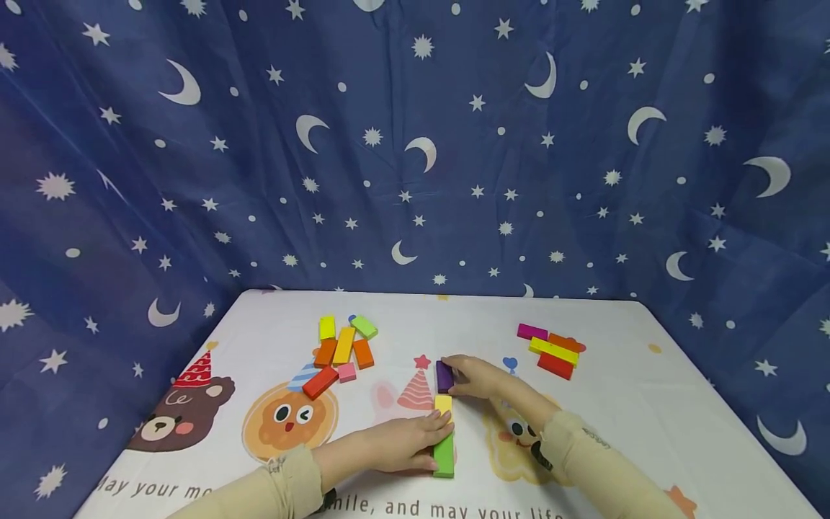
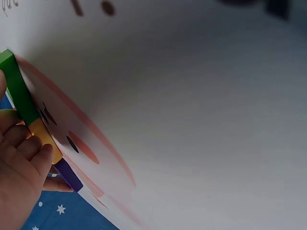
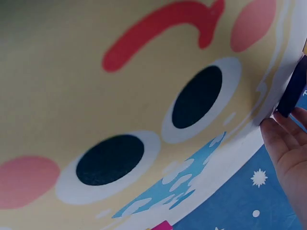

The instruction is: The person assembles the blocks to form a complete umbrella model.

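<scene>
A row of wooden blocks runs up the middle of the table: a green block (image 1: 444, 461) nearest, then a yellow block (image 1: 443, 404), then a purple block (image 1: 444, 377) at the far end. My left hand (image 1: 405, 441) lies over the join of the yellow and green blocks, its fingers stretched across them and its thumb at the green block's left edge. From the right, my right hand (image 1: 480, 378) pinches the purple block by its ends. In the left wrist view, the purple block (image 2: 68, 175) meets the yellow one at a slight angle.
Back left lies a loose group of several blocks, among them a red block (image 1: 320, 383) and a pink block (image 1: 346, 372). At the back right, a yellow block (image 1: 554, 352) lies among magenta, orange and red ones. A starry blue curtain (image 1: 415, 180) hangs behind the table.
</scene>
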